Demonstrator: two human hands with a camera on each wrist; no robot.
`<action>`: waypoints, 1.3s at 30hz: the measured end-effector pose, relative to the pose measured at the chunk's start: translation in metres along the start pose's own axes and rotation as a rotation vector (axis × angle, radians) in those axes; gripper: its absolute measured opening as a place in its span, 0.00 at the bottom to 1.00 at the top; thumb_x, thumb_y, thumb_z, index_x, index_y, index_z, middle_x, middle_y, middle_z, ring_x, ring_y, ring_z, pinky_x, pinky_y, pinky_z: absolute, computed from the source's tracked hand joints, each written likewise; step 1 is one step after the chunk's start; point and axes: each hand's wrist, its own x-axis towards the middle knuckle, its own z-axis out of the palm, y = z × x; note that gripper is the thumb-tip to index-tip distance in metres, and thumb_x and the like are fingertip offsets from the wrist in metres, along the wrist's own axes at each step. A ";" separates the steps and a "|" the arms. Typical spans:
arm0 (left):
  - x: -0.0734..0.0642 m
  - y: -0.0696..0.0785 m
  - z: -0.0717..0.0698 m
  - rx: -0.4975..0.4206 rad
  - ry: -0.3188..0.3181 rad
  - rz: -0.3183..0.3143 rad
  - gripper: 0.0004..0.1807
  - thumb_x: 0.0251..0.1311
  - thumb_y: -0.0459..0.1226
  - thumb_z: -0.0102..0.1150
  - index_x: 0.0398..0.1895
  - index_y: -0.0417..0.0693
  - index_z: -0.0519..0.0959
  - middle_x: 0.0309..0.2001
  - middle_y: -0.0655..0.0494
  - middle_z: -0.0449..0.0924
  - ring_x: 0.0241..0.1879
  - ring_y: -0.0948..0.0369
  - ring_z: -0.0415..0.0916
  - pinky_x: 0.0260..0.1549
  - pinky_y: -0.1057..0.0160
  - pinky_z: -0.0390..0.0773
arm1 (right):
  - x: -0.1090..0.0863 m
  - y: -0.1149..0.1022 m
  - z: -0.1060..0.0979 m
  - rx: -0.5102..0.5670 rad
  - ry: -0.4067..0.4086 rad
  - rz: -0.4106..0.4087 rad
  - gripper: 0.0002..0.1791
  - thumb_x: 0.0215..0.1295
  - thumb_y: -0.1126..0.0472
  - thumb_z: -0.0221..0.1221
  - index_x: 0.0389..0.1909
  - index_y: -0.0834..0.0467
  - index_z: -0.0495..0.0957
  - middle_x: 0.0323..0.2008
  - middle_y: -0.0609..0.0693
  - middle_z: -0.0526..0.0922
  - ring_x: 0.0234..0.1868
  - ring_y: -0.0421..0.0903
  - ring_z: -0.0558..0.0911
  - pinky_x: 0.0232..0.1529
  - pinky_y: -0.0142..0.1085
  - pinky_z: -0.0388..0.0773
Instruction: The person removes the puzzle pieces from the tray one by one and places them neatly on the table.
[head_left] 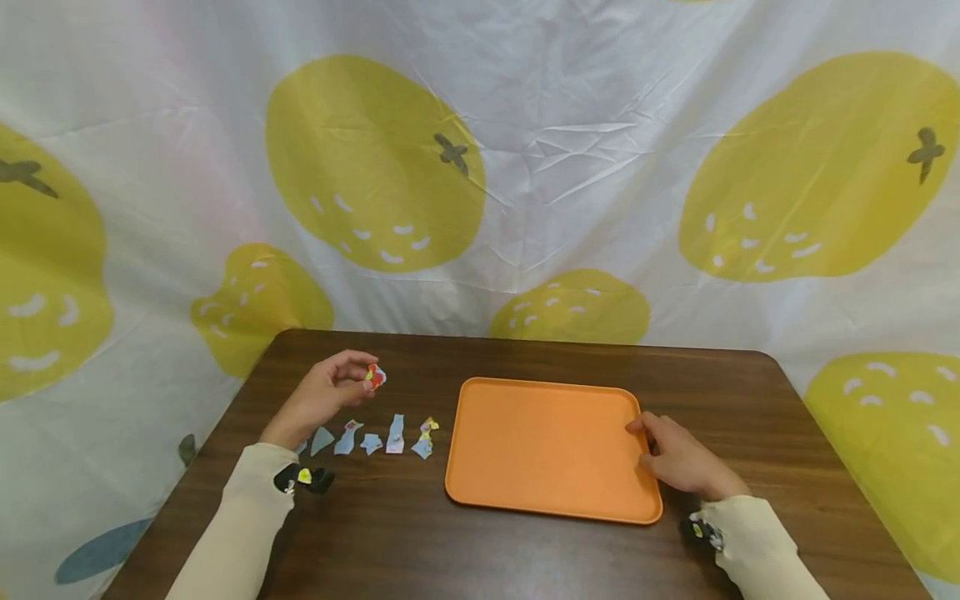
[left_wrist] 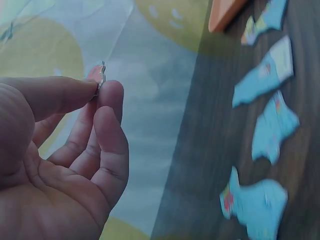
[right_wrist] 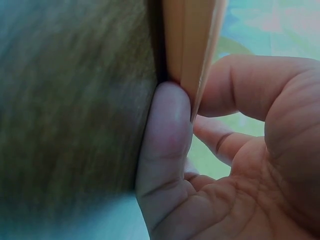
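Note:
In the head view my left hand is raised over the left part of the table. Its thumb and fingertips pinch a small red and white puzzle piece, which the left wrist view shows edge-on. Below and beside that hand lies a row of irregular light-blue puzzle pieces, some with yellow or red parts. My right hand is at the right side of an orange tray, thumb and finger gripping its rim from two sides. Close up, the tray's edge runs between these fingers.
The dark brown wooden table carries the tray right of the row of pieces. Behind the table hangs a white cloth with large yellow fruit shapes. One piece at the row's left end is partly hidden by the left wrist.

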 end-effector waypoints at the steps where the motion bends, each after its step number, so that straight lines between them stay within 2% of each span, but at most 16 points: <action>1: -0.002 -0.002 -0.003 -0.002 0.012 -0.001 0.22 0.72 0.31 0.63 0.68 0.41 0.75 0.48 0.43 0.83 0.44 0.58 0.88 0.46 0.55 0.87 | 0.000 0.000 0.000 0.001 0.000 -0.003 0.24 0.57 0.68 0.67 0.56 0.61 0.78 0.47 0.57 0.81 0.46 0.50 0.77 0.46 0.42 0.75; 8: -0.022 -0.016 -0.023 -0.009 0.089 -0.022 0.24 0.73 0.33 0.64 0.68 0.36 0.72 0.44 0.57 0.84 0.41 0.64 0.87 0.42 0.60 0.86 | 0.000 0.000 0.000 0.003 -0.006 0.003 0.24 0.57 0.69 0.66 0.57 0.61 0.78 0.45 0.55 0.80 0.45 0.49 0.76 0.46 0.41 0.74; 14: -0.040 -0.029 -0.044 0.072 0.154 -0.024 0.23 0.73 0.35 0.65 0.66 0.39 0.75 0.42 0.59 0.86 0.39 0.65 0.86 0.36 0.63 0.83 | 0.000 -0.001 0.000 0.005 -0.012 0.007 0.24 0.58 0.69 0.66 0.57 0.61 0.78 0.45 0.55 0.79 0.45 0.48 0.75 0.45 0.41 0.74; 19: -0.052 -0.043 -0.065 0.118 0.215 -0.012 0.20 0.73 0.35 0.64 0.64 0.40 0.77 0.39 0.66 0.87 0.37 0.69 0.81 0.33 0.67 0.78 | -0.001 -0.003 -0.002 0.003 -0.010 0.004 0.24 0.58 0.68 0.67 0.57 0.61 0.78 0.46 0.56 0.79 0.46 0.49 0.76 0.45 0.41 0.74; 24: -0.065 -0.051 -0.083 0.161 0.241 -0.048 0.20 0.75 0.37 0.63 0.64 0.39 0.75 0.38 0.73 0.85 0.37 0.69 0.78 0.30 0.66 0.75 | -0.001 -0.003 -0.002 0.007 -0.009 -0.001 0.24 0.58 0.68 0.67 0.57 0.61 0.78 0.46 0.56 0.80 0.46 0.49 0.76 0.45 0.42 0.75; 26: -0.069 -0.054 -0.087 0.195 0.238 -0.057 0.23 0.75 0.38 0.63 0.66 0.35 0.74 0.40 0.70 0.86 0.38 0.70 0.80 0.34 0.66 0.75 | -0.001 -0.002 -0.002 0.007 -0.013 0.008 0.24 0.58 0.69 0.66 0.57 0.61 0.78 0.46 0.55 0.79 0.46 0.49 0.76 0.45 0.41 0.75; 30: -0.078 -0.061 -0.094 0.306 0.242 -0.083 0.24 0.75 0.38 0.63 0.66 0.32 0.74 0.44 0.53 0.89 0.40 0.73 0.81 0.38 0.70 0.74 | -0.001 0.000 -0.002 0.013 -0.015 0.018 0.24 0.58 0.69 0.66 0.57 0.61 0.78 0.45 0.55 0.79 0.45 0.48 0.75 0.44 0.40 0.74; 33: -0.085 -0.066 -0.099 0.384 0.249 -0.111 0.23 0.75 0.37 0.63 0.65 0.31 0.75 0.46 0.41 0.88 0.38 0.75 0.79 0.37 0.70 0.74 | -0.002 -0.001 -0.002 0.018 -0.011 0.011 0.24 0.58 0.69 0.66 0.57 0.61 0.78 0.44 0.55 0.78 0.45 0.48 0.75 0.43 0.39 0.74; 36: -0.090 -0.071 -0.104 0.424 0.246 -0.120 0.21 0.74 0.35 0.63 0.63 0.30 0.76 0.45 0.36 0.88 0.36 0.76 0.78 0.36 0.70 0.75 | -0.001 -0.001 -0.002 0.016 -0.008 -0.002 0.24 0.57 0.69 0.67 0.57 0.61 0.77 0.44 0.55 0.79 0.45 0.48 0.76 0.43 0.39 0.74; 39: -0.094 -0.074 -0.108 0.453 0.229 -0.124 0.19 0.72 0.33 0.64 0.61 0.29 0.78 0.45 0.36 0.88 0.36 0.74 0.78 0.36 0.70 0.75 | 0.000 -0.001 -0.002 0.010 -0.003 -0.008 0.24 0.57 0.69 0.67 0.56 0.61 0.78 0.45 0.55 0.79 0.45 0.48 0.76 0.43 0.39 0.74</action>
